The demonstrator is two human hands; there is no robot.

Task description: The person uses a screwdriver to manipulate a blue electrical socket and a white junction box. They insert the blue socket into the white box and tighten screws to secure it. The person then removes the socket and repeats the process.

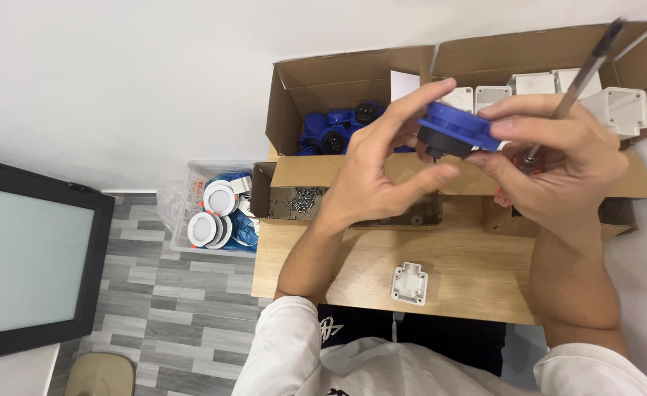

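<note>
blue socket (457, 130) pinched by left hand (382, 172); right hand (558, 150) grips screwdriver (580, 77), whose tip may slip and jab fingers.

Both my hands are up at the centre right of the frame, gripping a blue socket part (457, 130). My left hand (382, 165) pinches it from the left with thumb below and fingers above; my right hand (558, 158) clasps its right side and holds a screwdriver (583, 73) slanting to the upper right. Below, centre frame, a white housing (409, 284) lies on the wooden table (470, 271). Behind my hands, a cardboard box (323, 81) holds more blue parts, with a screw tray (294, 202) left of my wrist.
</note>
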